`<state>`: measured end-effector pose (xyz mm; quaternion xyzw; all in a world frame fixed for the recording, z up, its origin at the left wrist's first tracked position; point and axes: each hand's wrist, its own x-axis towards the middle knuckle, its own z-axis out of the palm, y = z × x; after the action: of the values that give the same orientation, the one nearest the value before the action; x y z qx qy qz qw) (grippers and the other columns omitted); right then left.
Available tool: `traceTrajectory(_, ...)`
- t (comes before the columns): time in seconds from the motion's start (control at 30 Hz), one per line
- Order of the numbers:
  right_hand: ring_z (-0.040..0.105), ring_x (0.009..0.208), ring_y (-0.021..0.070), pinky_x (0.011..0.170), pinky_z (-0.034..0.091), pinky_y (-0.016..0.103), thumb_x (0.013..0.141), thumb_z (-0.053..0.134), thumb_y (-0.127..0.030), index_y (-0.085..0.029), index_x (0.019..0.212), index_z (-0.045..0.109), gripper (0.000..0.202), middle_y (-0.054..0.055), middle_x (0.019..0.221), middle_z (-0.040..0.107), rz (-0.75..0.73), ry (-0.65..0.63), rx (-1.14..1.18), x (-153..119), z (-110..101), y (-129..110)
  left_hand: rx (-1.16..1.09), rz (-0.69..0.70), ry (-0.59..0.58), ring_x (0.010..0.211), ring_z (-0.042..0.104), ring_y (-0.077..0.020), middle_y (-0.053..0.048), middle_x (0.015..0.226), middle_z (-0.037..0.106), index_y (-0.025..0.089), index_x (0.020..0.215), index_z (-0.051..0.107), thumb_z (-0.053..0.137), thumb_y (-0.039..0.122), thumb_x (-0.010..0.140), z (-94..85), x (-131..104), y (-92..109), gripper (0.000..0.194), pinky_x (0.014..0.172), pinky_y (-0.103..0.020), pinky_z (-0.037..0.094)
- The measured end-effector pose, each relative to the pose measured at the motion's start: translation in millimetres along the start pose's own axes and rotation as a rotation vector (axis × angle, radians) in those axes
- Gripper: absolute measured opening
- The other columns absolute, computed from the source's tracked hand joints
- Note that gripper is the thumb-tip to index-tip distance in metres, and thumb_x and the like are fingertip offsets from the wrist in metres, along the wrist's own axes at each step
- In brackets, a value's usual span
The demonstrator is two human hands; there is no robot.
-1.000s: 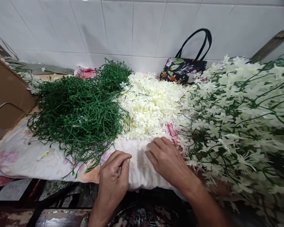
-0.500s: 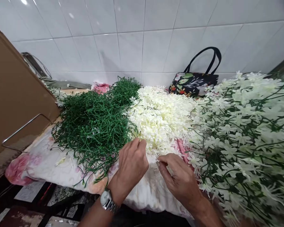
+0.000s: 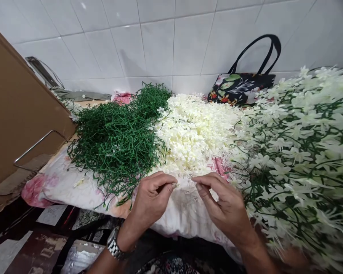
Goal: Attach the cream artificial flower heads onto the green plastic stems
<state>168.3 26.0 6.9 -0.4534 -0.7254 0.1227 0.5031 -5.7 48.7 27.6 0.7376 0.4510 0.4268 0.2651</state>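
My left hand [image 3: 154,196], with a watch [image 3: 114,243] on its wrist, is closed in a pinch over the cloth. A tiny pale bit shows at its fingertips, too small to name. Opposite it, a short gap away, my right hand [image 3: 221,201] has thumb and forefinger nearly together; whatever they hold is hidden or too small to make out. Just beyond both hands lies a heap of loose white artificial blossoms [image 3: 188,129]. Green plastic stems [image 3: 117,140] are piled to the left. On the right is a mass of white flowers on green stems [image 3: 297,160].
A floral cloth [image 3: 71,194] covers the work surface. At the left stands a cardboard box [image 3: 23,114] with a bent metal wire [image 3: 34,146] in front. A black flowered handbag [image 3: 242,89] rests against the tiled wall [image 3: 157,45].
My left hand has turned so its thumb and fingertips now show, pointing right. My right hand has shifted slightly right and up. The camera view has tilted a little downward.
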Motion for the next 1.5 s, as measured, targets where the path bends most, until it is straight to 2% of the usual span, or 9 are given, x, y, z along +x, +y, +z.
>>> traceTrajectory(0.17,0.057,0.065,0.0100,0.059,0.047,0.022,0.085,0.052,-0.011,-0.017,0.084,0.061,0.011,0.000,0.071,0.060,0.033,-0.186,0.149,-1.2,-2.9,-6.6,-0.255,-0.205,-0.041,0.054,0.056,-0.0124,-0.001,0.058,0.065,0.017,0.066,0.069,0.057,0.013,0.072,-2.0,-17.3,7.6,0.014,0.051,-0.022,0.043)
traceTrajectory(0.37,0.057,0.064,0.0098,0.057,0.046,0.022,0.084,0.052,-0.009,-0.016,0.082,0.062,0.012,0.001,0.070,0.059,0.015,-0.289,0.245,-6.7,-0.2,-10.2,-0.385,-0.300,-0.044,0.053,0.053,-0.0115,-0.001,0.058,0.064,0.016,0.065,0.069,0.060,0.013,0.071,3.5,-26.2,7.6,0.011,0.051,-0.022,0.041)
traceTrajectory(0.6,0.057,0.064,0.0100,0.057,0.047,0.022,0.082,0.051,-0.008,-0.017,0.081,0.062,0.014,0.001,0.070,0.060,0.030,-0.296,0.239,-14.1,3.8,-12.6,-0.521,-0.445,-0.028,0.048,0.046,-0.0085,0.002,0.053,0.056,0.016,0.063,0.065,0.062,0.017,0.066,9.9,-32.1,7.7,0.004,0.044,-0.019,0.037)
traceTrajectory(0.8,0.055,0.061,0.0104,0.055,0.047,0.022,0.083,0.050,-0.009,-0.017,0.078,0.060,0.014,0.001,0.068,0.058,0.001,-0.222,0.146,-18.6,8.2,-15.2,-0.665,-0.595,-0.024,0.044,0.046,-0.0076,0.003,0.051,0.052,0.015,0.067,0.059,0.060,0.019,0.065,13.5,-42.1,7.3,0.004,0.043,-0.019,0.037)
traceTrajectory(0.93,0.056,0.061,0.0109,0.054,0.047,0.021,0.083,0.048,-0.007,-0.016,0.079,0.059,0.014,0.002,0.066,0.057,-0.051,-0.216,0.086,-21.6,10.6,-17.8,-0.582,-0.528,0.017,0.049,0.045,-0.0085,0.002,0.054,0.053,0.015,0.065,0.060,0.058,0.014,0.066,18.2,-50.0,9.2,0.002,0.047,-0.019,0.038)
traceTrajectory(1.1,0.055,0.058,0.0104,0.053,0.046,0.020,0.084,0.049,-0.007,-0.017,0.078,0.057,0.014,0.001,0.065,0.056,-0.032,-0.215,0.120,-25.2,13.0,-19.0,-0.412,-0.385,0.085,0.054,0.049,-0.0102,0.000,0.057,0.057,0.015,0.063,0.060,0.053,0.010,0.072,21.3,-56.7,14.3,0.012,0.051,-0.020,0.041)
traceTrajectory(1.2,0.053,0.054,0.0085,0.050,0.044,0.017,0.083,0.050,-0.008,-0.019,0.077,0.056,0.014,-0.002,0.062,0.055,0.027,-0.202,0.197,-24.9,12.5,-17.6,-0.346,-0.280,0.070,0.061,0.057,-0.0124,-0.002,0.065,0.064,0.015,0.075,0.066,0.054,0.009,0.076,14.0,-59.6,13.9,0.014,0.057,-0.021,0.046)
traceTrajectory(1.3,0.054,0.054,0.0092,0.048,0.044,0.017,0.082,0.051,-0.009,-0.020,0.075,0.056,0.014,-0.002,0.062,0.054,0.079,-0.171,0.255,-24.7,10.5,-14.8,-0.182,-0.183,0.140,0.065,0.061,-0.0137,-0.003,0.069,0.066,0.015,0.087,0.067,0.052,0.011,0.080,1.5,-59.6,6.5,0.017,0.060,-0.022,0.048)
traceTrajectory(1.5,0.056,0.056,0.0110,0.048,0.045,0.019,0.080,0.051,-0.007,-0.020,0.078,0.055,0.014,0.000,0.064,0.056,0.069,-0.107,0.179,-29.8,6.8,-8.7,0.312,-0.059,0.201,0.064,0.059,-0.0131,-0.002,0.069,0.061,0.016,0.078,0.063,0.044,0.005,0.081,-19.1,-48.1,-14.0,0.023,0.060,-0.023,0.047)
